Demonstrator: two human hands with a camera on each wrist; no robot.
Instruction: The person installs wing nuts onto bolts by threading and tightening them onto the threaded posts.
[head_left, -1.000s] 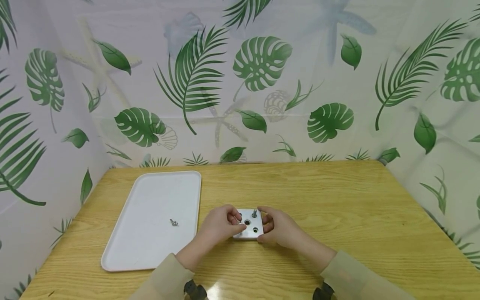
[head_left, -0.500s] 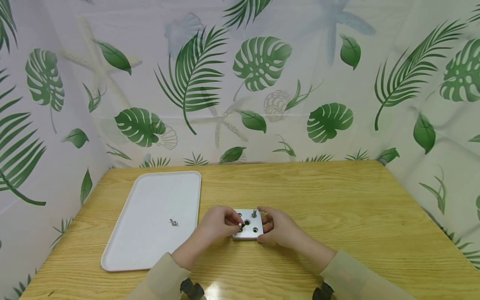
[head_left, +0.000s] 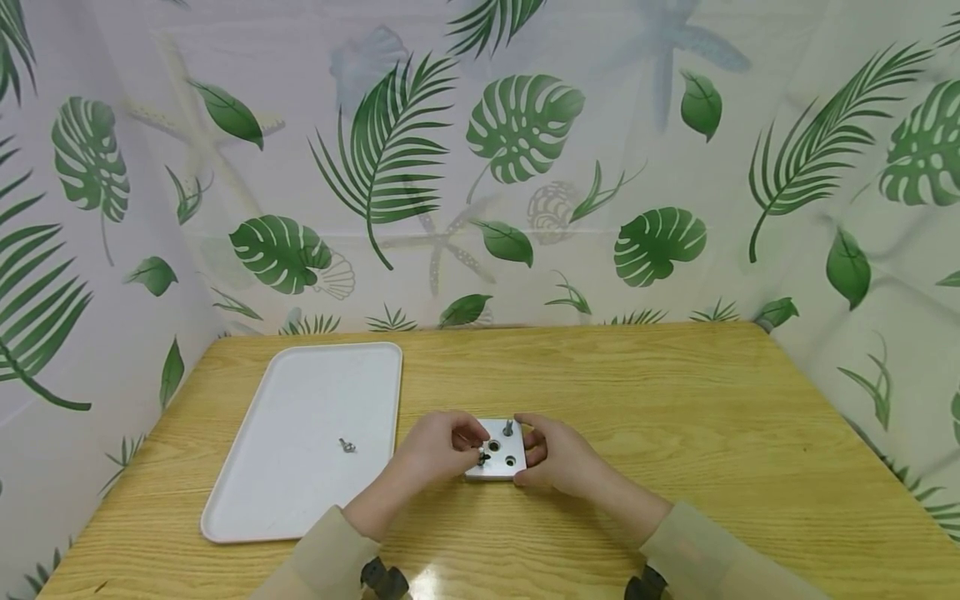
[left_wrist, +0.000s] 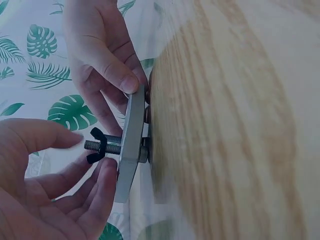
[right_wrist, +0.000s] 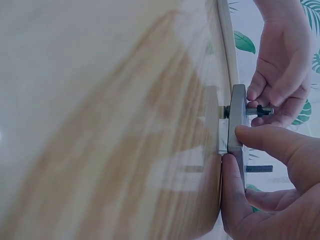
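Note:
A square metal plate [head_left: 501,468] with several holes lies on the wooden table in front of me. My right hand [head_left: 558,454] grips its right edge between thumb and fingers. At the near left corner, a threaded bolt [left_wrist: 89,145] stands up through the plate with a dark wing nut [left_wrist: 101,146] on it. My left hand [head_left: 438,450] surrounds this nut loosely. In the left wrist view one digit is apart from the nut, by the bolt's tip, while other fingertips sit close below it. Another bolt [right_wrist: 260,169] without a nut rises from the far right corner.
A white tray [head_left: 315,392] lies on the table to the left. On it is a small metal fastener [head_left: 347,446]. Behind the wooden table [head_left: 660,392] hangs a leaf-patterned cloth [head_left: 555,275], which also lines both sides.
My left fingers, which covered the near left corner, have drawn back slightly and spread, uncovering the dark wing nut. The right hand and the plate stay in place.

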